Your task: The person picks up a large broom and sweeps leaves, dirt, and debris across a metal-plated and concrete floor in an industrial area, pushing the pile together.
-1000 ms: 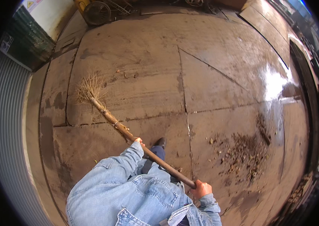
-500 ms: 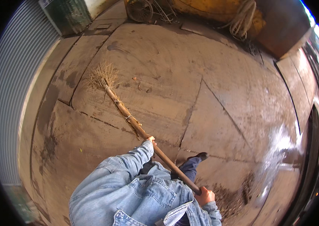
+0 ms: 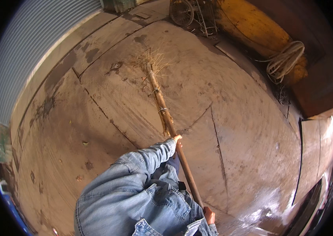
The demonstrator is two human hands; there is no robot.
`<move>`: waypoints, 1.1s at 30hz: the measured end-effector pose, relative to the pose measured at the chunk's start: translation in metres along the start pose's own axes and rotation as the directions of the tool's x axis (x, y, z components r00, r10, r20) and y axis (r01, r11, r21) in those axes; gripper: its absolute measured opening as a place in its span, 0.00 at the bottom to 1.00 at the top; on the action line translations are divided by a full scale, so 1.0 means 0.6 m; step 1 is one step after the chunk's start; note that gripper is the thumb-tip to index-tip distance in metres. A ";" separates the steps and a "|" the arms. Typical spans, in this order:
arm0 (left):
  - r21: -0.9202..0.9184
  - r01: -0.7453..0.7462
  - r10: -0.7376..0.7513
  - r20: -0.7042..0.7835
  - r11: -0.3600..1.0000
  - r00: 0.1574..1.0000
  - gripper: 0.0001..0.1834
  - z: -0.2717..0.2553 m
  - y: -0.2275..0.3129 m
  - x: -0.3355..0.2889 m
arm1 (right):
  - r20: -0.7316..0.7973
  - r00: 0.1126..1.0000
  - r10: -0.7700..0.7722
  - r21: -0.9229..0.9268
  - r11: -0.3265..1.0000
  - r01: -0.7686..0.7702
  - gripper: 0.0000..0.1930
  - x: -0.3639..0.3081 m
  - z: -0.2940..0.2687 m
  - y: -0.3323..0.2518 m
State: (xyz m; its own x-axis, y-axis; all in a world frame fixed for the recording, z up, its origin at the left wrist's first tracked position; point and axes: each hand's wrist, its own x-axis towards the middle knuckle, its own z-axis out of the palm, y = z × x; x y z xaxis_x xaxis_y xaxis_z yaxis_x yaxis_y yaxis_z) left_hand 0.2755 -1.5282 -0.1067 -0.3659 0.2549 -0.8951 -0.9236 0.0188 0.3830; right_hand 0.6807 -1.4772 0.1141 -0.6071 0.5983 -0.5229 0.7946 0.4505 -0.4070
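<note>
Both my hands grip a long broom (image 3: pixel 190 177) with a wooden handle and a bundle of thin straw-coloured twigs for a head. My left hand (image 3: pixel 178 141) is wrapped round the shaft just below the wire-bound twigs. Farther down, near the handle's end, my right hand (image 3: pixel 209 215) is closed on it, partly cut off by my sleeve. The twig head (image 3: pixel 150 65) fans out over the concrete floor ahead, smeared by motion. A small dark patch of debris (image 3: pixel 115 67) lies to its left.
A grey ribbed shutter (image 3: pixel 44 43) runs along the left. At the far side are a spoked wheel (image 3: pixel 182 11), a yellow metal body (image 3: pixel 253 23) and a hanging coil of pale rope (image 3: pixel 284 61). The concrete floor (image 3: pixel 253 145) has cracks and a shiny wet-looking area at lower right.
The broom head has swung to the right across the floor, with both my hands still on the handle. My view has turned as well. My dark shoe is no longer seen.
</note>
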 end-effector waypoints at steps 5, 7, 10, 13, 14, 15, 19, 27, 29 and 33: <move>-0.127 0.089 -0.071 0.142 0.988 0.987 0.24 0.198 0.053 0.085 | 0.048 0.997 -0.064 -0.018 0.998 0.065 0.09 0.172 -0.133 0.074; -0.244 0.060 -0.004 0.226 0.968 0.974 0.21 0.281 0.065 0.145 | 0.089 0.995 -0.032 0.038 0.999 0.028 0.11 0.254 -0.170 0.124; -0.229 0.047 0.006 0.223 0.972 0.975 0.20 0.425 0.101 0.242 | 0.145 0.989 0.033 -0.096 0.995 -0.020 0.21 0.390 -0.259 0.236; -0.233 0.222 -0.198 0.121 0.947 0.973 0.15 0.428 0.048 0.342 | 0.243 0.964 0.106 -0.212 0.976 -0.054 0.21 0.483 -0.383 0.203; -0.204 0.151 -0.147 0.035 0.967 0.988 0.13 0.463 0.045 0.344 | 0.248 0.958 0.142 -0.243 0.967 -0.080 0.22 0.508 -0.413 0.193; -0.198 0.074 -0.089 -0.067 0.977 0.994 0.12 0.485 0.040 0.350 | 0.272 0.948 0.162 -0.280 0.956 -0.083 0.22 0.538 -0.448 0.187; -0.195 0.096 -0.114 -0.082 0.976 0.990 0.08 0.548 0.017 0.299 | 0.357 0.889 0.288 -0.416 0.901 -0.125 0.22 0.622 -0.497 0.211; -0.551 -0.048 -0.193 -0.370 0.833 0.909 0.07 0.534 -0.224 0.263 | 0.641 0.703 0.309 -0.645 0.714 0.274 0.23 0.833 -0.573 0.370; -0.683 -0.109 -0.227 -0.384 0.723 0.895 0.11 0.461 -0.339 0.308 | 0.788 0.576 0.216 -0.571 0.605 0.555 0.23 0.917 -0.571 0.378; -0.879 -0.176 -0.333 -0.344 0.443 0.878 0.12 0.361 -0.428 0.256 | 0.927 0.368 -0.069 -0.291 0.484 0.825 0.15 0.927 -0.530 0.225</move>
State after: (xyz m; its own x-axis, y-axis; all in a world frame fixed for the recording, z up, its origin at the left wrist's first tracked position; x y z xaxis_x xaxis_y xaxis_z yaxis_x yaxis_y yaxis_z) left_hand 0.4810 -1.2842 -0.2930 -0.0531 -0.1148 -0.9920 -0.4448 -0.8866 0.1264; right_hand 0.4530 -0.8730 0.0063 -0.2857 -0.4255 -0.8587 -0.1143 0.9048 -0.4103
